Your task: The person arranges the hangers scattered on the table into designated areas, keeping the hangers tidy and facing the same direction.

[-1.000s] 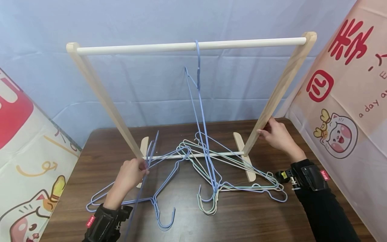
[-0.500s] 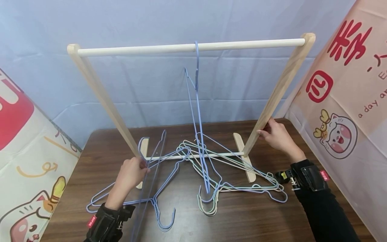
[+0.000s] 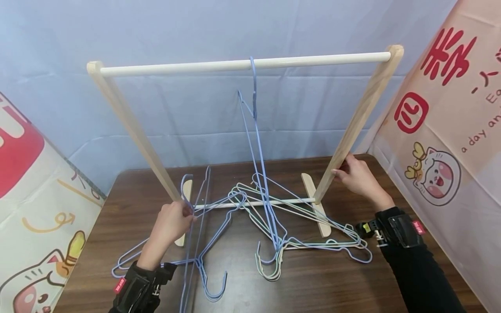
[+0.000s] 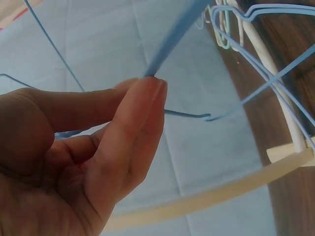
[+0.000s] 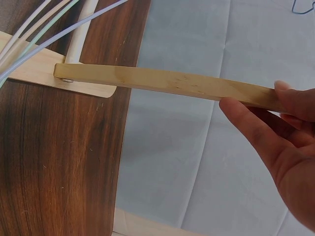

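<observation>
My left hand (image 3: 168, 228) pinches a blue wire clothes hanger (image 4: 174, 37) between thumb and fingertips, near the foot of the rack's left post (image 3: 135, 130). The held hanger stands nearly edge-on in the head view, its lower end running out at the bottom of the frame. With thumb and fingers, my right hand (image 3: 360, 176) grips the right wooden post (image 5: 167, 83) of the rack, low down. One blue hanger (image 3: 254, 100) hangs by its hook from the middle of the white top rail (image 3: 176, 68).
Loose blue hangers (image 3: 223, 226) lie on the brown table (image 3: 242, 291) beside my left hand. Blue, green and cream hangers (image 3: 321, 244) overlap in a pile right of centre, across the rack's low crossbar (image 3: 250, 203). A pale blue cloth (image 3: 188, 113) hangs behind.
The hanger in my left hand has turned, its hook now showing above the fingers. The hanging hanger swings slightly. The right hand keeps its grip on the post.
</observation>
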Action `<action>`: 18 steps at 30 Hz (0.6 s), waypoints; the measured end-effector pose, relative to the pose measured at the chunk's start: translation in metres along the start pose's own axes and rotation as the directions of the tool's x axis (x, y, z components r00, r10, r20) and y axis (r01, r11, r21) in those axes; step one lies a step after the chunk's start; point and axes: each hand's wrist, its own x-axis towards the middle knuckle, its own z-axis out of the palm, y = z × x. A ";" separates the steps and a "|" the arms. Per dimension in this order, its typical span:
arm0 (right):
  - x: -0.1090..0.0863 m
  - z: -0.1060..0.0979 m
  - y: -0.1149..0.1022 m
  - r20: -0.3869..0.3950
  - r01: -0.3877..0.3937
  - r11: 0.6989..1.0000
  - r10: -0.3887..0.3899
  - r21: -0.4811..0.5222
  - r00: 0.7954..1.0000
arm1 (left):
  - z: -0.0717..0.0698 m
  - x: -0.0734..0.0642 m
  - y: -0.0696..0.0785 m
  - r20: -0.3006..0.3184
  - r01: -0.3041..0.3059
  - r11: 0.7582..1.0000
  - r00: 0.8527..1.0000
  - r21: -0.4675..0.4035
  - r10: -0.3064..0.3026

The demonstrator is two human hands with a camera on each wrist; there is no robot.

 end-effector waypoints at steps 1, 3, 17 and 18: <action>0.000 0.000 0.000 -0.001 0.003 1.000 -0.003 -0.003 1.000 | 0.000 0.000 0.001 -0.001 0.000 1.000 1.000 -0.001 0.000; 0.000 0.000 0.001 -0.004 0.006 1.000 -0.006 -0.009 1.000 | -0.002 0.001 0.002 0.000 -0.005 1.000 1.000 -0.002 0.005; 0.000 0.000 0.000 -0.007 0.009 1.000 -0.009 -0.022 1.000 | -0.018 0.005 0.017 -0.003 -0.041 0.999 0.999 -0.026 0.041; 0.000 0.000 0.000 -0.009 0.009 1.000 -0.009 -0.024 1.000 | -0.020 0.005 0.018 -0.007 -0.047 0.999 0.999 -0.018 0.047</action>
